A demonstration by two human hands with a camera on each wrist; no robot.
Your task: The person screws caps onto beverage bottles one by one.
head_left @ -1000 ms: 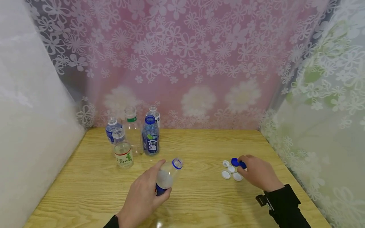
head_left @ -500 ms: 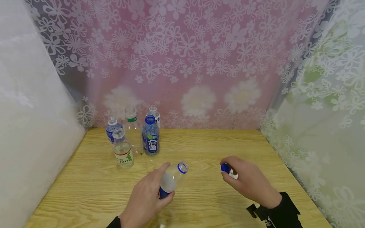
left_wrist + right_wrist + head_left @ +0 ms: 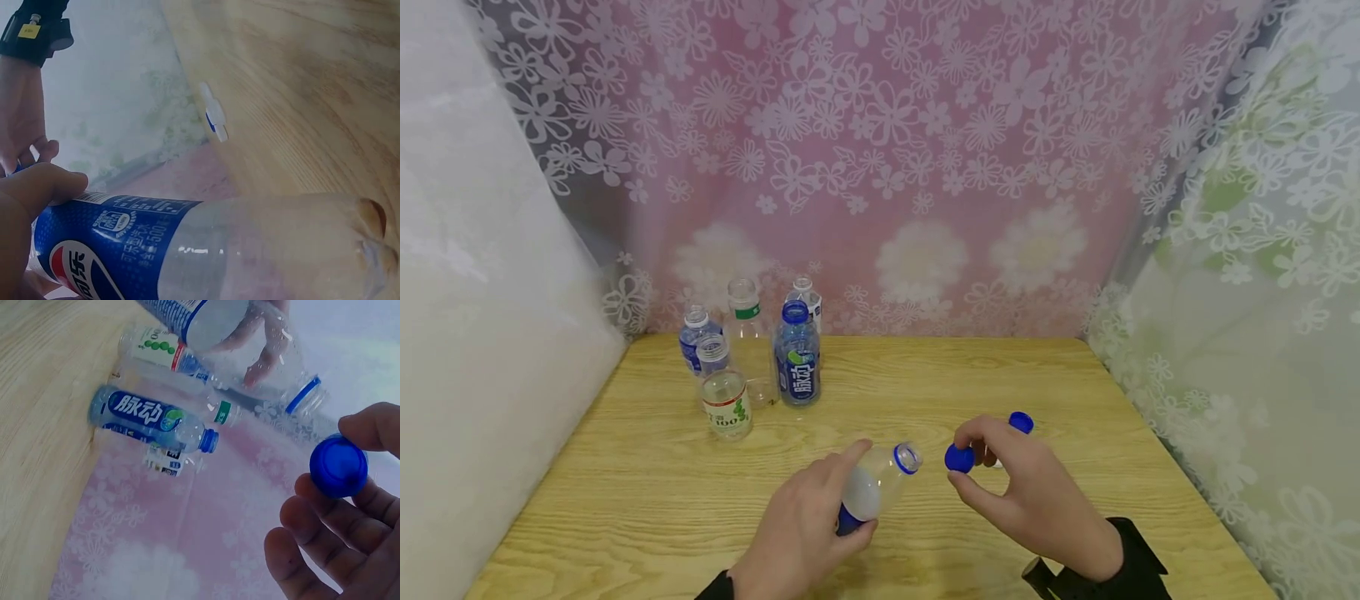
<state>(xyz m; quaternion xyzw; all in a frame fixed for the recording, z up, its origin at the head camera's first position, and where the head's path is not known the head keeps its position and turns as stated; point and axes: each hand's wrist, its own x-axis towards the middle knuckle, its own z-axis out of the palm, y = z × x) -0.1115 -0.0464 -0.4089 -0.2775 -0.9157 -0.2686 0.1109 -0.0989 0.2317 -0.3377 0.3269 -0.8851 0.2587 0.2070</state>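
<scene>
My left hand (image 3: 808, 517) grips a clear plastic bottle (image 3: 887, 477) round its blue label (image 3: 119, 244). Tilted, the bottle points its uncapped mouth, ringed in blue, to the right in the head view. Between thumb and fingers my right hand (image 3: 1026, 483) pinches a blue bottle cap (image 3: 959, 458), a short gap away from that mouth. The right wrist view shows the inside of the cap (image 3: 340, 467) and the bottle neck (image 3: 305, 394) beyond it. Behind the right hand lies another blue cap (image 3: 1021, 422), and the hand mostly hides the white caps there.
At the back left of the wooden table (image 3: 925, 383) several uncapped bottles stand together, among them a blue one (image 3: 797, 358) and a clear one with a green-and-red label (image 3: 727, 408). A floral curtain (image 3: 887, 167) hangs behind the table, with light sheets at both sides.
My right hand has lifted the blue cap off the group of caps and moved left with it. The bottle in my left hand has shifted right and tilted further, so cap and mouth are closer.
</scene>
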